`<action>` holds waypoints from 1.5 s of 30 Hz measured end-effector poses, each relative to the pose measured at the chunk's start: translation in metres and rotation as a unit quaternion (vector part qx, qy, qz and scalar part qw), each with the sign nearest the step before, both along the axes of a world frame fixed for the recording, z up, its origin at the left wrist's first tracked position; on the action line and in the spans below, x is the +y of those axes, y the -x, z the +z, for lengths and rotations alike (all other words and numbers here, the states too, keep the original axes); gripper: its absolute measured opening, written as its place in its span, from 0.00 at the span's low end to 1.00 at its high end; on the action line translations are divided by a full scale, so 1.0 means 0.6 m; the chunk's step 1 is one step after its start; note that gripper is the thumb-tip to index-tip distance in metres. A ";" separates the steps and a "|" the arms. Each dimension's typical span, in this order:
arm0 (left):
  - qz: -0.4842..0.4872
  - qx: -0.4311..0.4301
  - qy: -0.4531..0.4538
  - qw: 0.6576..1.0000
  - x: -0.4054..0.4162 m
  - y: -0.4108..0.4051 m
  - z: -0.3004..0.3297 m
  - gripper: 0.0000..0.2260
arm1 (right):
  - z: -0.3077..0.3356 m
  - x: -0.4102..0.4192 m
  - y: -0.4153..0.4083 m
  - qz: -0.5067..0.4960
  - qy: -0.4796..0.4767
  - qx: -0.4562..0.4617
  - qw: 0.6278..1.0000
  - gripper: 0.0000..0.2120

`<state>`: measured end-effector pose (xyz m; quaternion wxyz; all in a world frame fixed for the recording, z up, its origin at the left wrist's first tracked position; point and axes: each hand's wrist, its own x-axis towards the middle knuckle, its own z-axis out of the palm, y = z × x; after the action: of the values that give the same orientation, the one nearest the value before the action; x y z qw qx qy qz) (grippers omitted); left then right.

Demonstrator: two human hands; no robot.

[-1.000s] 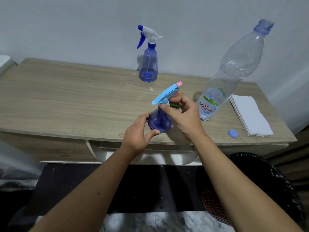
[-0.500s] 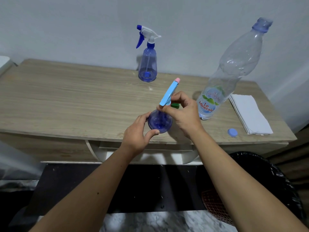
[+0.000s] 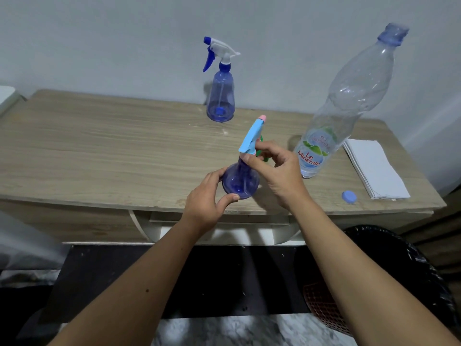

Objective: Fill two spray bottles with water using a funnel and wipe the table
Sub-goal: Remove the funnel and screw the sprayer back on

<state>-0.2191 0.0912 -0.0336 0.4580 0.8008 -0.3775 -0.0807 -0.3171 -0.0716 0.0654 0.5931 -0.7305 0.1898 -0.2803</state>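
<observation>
A blue spray bottle [image 3: 240, 181] stands near the front edge of the wooden table [image 3: 99, 156]. My left hand [image 3: 207, 203] grips its round body. My right hand [image 3: 274, 171] is closed on the neck under its light-blue spray head [image 3: 252, 137], which points away from me with a pink tip. A green thing [image 3: 264, 158], mostly hidden, shows behind my right fingers. A second blue spray bottle [image 3: 220, 96] with a white-and-blue trigger head stands upright at the back by the wall. A large, nearly empty, uncapped water bottle [image 3: 341, 111] stands at the right.
A folded white cloth [image 3: 374, 168] lies at the table's right end, with a blue bottle cap [image 3: 349, 196] beside it near the front edge. A black-lined bin [image 3: 404, 270] stands on the floor below the right corner. The wall runs right behind the table.
My right hand has turned the light-blue spray head on the near bottle, so its nozzle swung from pointing sideways to pointing away. My left hand has kept its hold on the body.
</observation>
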 end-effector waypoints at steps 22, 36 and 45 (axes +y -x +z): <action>0.008 -0.006 -0.005 1.000 -0.001 -0.002 -0.003 0.30 | -0.004 0.008 -0.010 -0.007 -0.032 -0.008 0.999 0.15; 0.004 -0.005 -0.012 1.000 -0.001 -0.002 0.000 0.30 | -0.007 0.005 -0.014 -0.004 -0.024 -0.016 1.000 0.18; -0.001 -0.007 -0.009 1.000 0.000 -0.003 0.003 0.30 | -0.009 -0.010 -0.003 0.019 0.015 0.002 1.000 0.08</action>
<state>-0.2172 0.0912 -0.0316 0.4479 0.8050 -0.3810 -0.0791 -0.3154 -0.0774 0.0600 0.5869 -0.7435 0.1728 -0.2700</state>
